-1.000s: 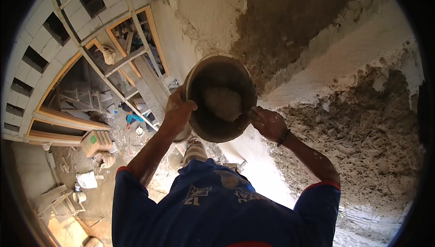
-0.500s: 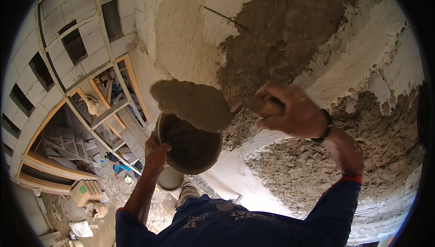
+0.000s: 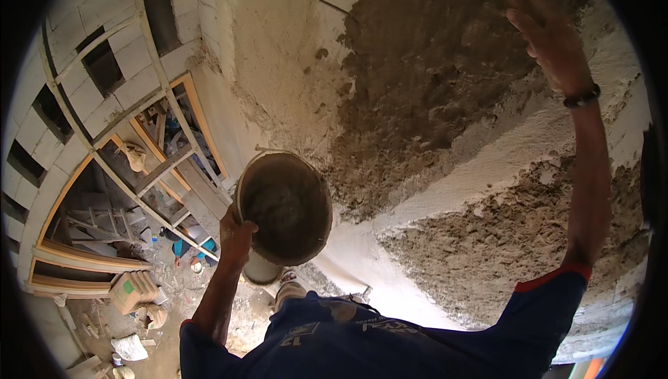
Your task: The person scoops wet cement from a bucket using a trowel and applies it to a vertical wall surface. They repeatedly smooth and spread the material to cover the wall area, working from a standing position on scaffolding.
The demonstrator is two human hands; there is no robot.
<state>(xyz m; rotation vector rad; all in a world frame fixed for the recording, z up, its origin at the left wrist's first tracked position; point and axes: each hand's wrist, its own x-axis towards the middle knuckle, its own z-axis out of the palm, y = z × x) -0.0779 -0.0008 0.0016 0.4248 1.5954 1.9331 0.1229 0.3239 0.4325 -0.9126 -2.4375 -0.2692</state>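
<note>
My left hand [image 3: 236, 236] grips the rim of a round metal pan [image 3: 285, 208] smeared with brown mortar, held out in front of the wall. My right hand [image 3: 550, 41], with a dark band on the wrist, is raised high against the wall at the upper right. It is closed around a trowel whose blade blends into the dark wet plaster patch [image 3: 431, 80], so little of the tool shows. Blue sleeves with a red cuff cover my upper arms.
The pale wall carries a second rough mortar patch [image 3: 515, 240] at the lower right. Far below on the left are wooden frames and planks [image 3: 160, 170], filled sacks [image 3: 132, 292], rubble and a pale bucket [image 3: 263, 271] under the pan.
My right hand has swung up and right from the pan to the wall; the lump of mortar seen on the trowel is gone. The pan now tilts with its inside showing.
</note>
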